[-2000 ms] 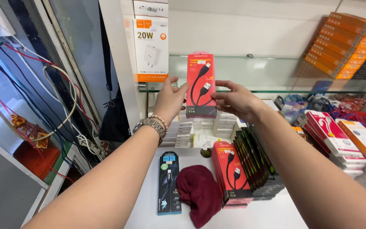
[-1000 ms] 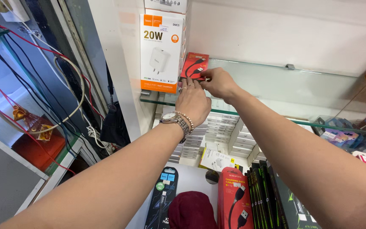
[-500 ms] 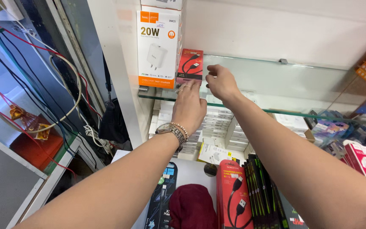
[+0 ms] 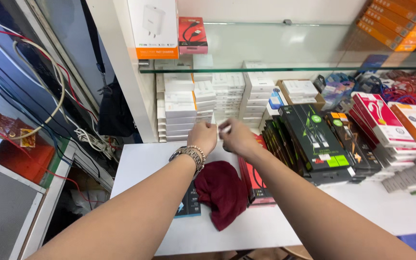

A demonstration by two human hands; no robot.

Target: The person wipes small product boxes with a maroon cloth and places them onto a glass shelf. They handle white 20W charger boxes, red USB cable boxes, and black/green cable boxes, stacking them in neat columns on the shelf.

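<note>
Nearest the camera, two bare forearms are stretched over a white counter point(image 4: 136, 168), the left wrist ringed by a metal watch and a bead bracelet. Beneath them a dark red cloth point(image 4: 222, 190) is lying crumpled on the counter, with a dark flat cable pack point(image 4: 188, 204) at its left edge and a red cable box point(image 4: 253, 185) at its right. Further on, the left hand point(image 4: 203, 137) and the right hand point(image 4: 237, 137) are brought close together, and a small white item point(image 4: 225, 128) is pinched in the right grip; whether the left grip is closed on anything cannot be told. Just beyond the hands, stacks of white boxes point(image 4: 181, 108) are ranged against the back. Above, on a glass shelf point(image 4: 285, 67), a red cable box point(image 4: 192, 34) is stood upright just beside a white-and-orange charger box point(image 4: 152, 29).
</note>
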